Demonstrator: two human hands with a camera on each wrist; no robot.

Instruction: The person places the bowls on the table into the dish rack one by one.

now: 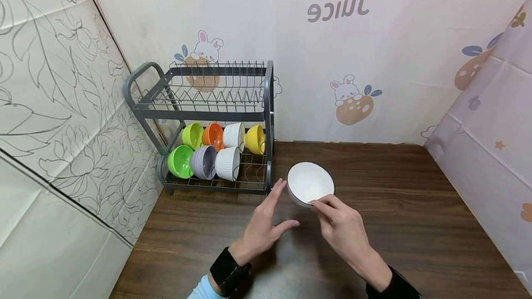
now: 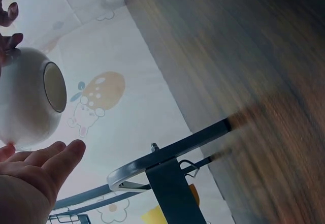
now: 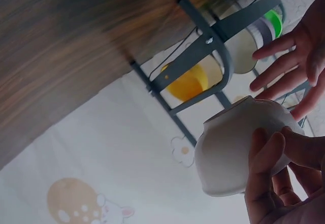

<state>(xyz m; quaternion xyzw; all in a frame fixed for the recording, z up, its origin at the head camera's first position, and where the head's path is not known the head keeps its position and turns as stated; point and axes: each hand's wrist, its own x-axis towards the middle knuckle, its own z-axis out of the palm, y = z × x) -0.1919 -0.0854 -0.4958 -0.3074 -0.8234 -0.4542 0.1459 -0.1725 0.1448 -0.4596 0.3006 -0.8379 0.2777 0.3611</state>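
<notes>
A white bowl with a dark rim (image 1: 309, 181) is held up over the table, its inside facing the head camera. My right hand (image 1: 342, 227) pinches its near right edge between thumb and fingers. In the right wrist view the bowl (image 3: 228, 148) shows its smooth outer side and foot ring. On the bowl's left is my left hand (image 1: 262, 232), its fingers extended and thumb spread, fingertips right at the bowl's side. The left wrist view shows those left fingers (image 2: 58, 165) straight beside the bowl (image 2: 25, 97).
A dark two-tier dish rack (image 1: 199, 116) stands at the back left. Its lower shelf carries green, orange, white, yellow and purple bowls, such as the yellow bowl (image 1: 255, 140). The brown wooden table (image 1: 395, 206) meets a printed wall cloth (image 1: 399, 59) behind.
</notes>
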